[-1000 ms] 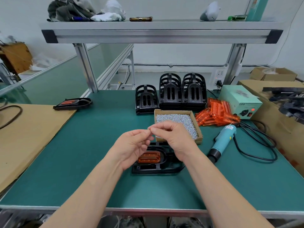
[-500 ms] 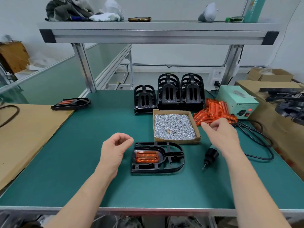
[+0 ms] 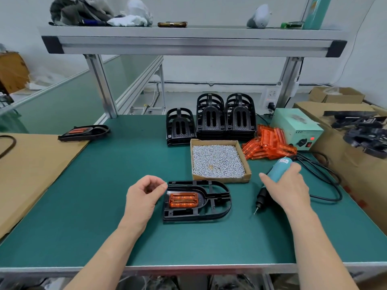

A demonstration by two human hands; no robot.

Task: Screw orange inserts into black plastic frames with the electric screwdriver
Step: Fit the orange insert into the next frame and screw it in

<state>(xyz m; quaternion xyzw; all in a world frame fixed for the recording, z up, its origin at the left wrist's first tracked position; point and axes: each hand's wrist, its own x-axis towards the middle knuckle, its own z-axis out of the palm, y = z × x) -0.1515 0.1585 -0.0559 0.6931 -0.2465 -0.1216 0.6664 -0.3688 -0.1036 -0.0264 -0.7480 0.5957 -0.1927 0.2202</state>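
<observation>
Green matting [image 3: 104, 195] bears the black frame [image 3: 217, 208], ribbed orange insert [image 3: 183, 200] seated; right hand [image 3: 291, 187] grips screwdriver [image 3: 280, 167], left hand [image 3: 142, 197] curled, contents unclear.

Head-worn camera looks forward and down, close over the bench [image 3: 104, 195].

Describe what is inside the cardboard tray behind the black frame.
The cardboard tray is filled with small silver screws. They cover its bottom, so anything beneath them cannot be seen.
</observation>
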